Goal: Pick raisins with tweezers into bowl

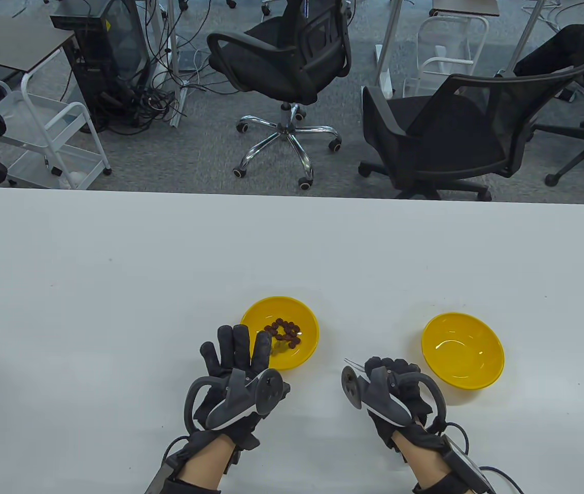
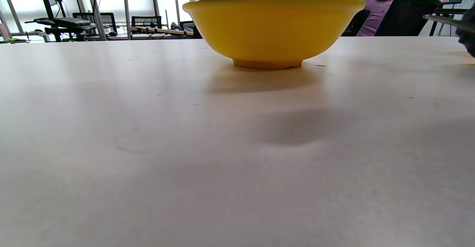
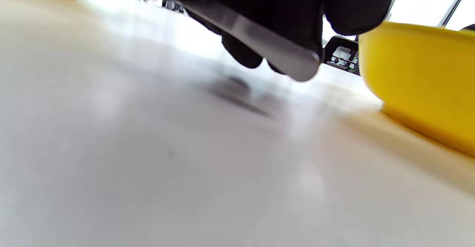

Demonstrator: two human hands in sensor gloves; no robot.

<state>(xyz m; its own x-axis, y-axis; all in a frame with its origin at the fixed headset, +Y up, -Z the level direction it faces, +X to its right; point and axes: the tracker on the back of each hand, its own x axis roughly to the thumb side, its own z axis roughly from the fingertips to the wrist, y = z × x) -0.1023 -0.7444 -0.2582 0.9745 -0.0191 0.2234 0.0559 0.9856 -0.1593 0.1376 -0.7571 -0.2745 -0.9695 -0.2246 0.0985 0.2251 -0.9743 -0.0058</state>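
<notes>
A yellow bowl (image 1: 302, 314) holds several dark raisins (image 1: 285, 330). A second yellow bowl (image 1: 462, 350), to its right, holds nothing. My left hand (image 1: 237, 350) lies with fingers spread, fingertips at the raisin bowl's near-left rim, holding nothing. My right hand (image 1: 387, 375) is between the bowls and grips metal tweezers (image 1: 349, 362), tips pointing left toward the raisin bowl. In the right wrist view my gloved fingers (image 3: 297, 2) hold the tweezers (image 3: 259, 39) just above the table, with the empty bowl (image 3: 419, 80) on the right. The left wrist view shows the raisin bowl (image 2: 272, 28) side-on, its contents hidden.
The white table (image 1: 117, 309) reaches a far edge past the bowls. Two black office chairs (image 1: 281, 56) and a white cart (image 1: 50, 134) stand on the floor beyond it.
</notes>
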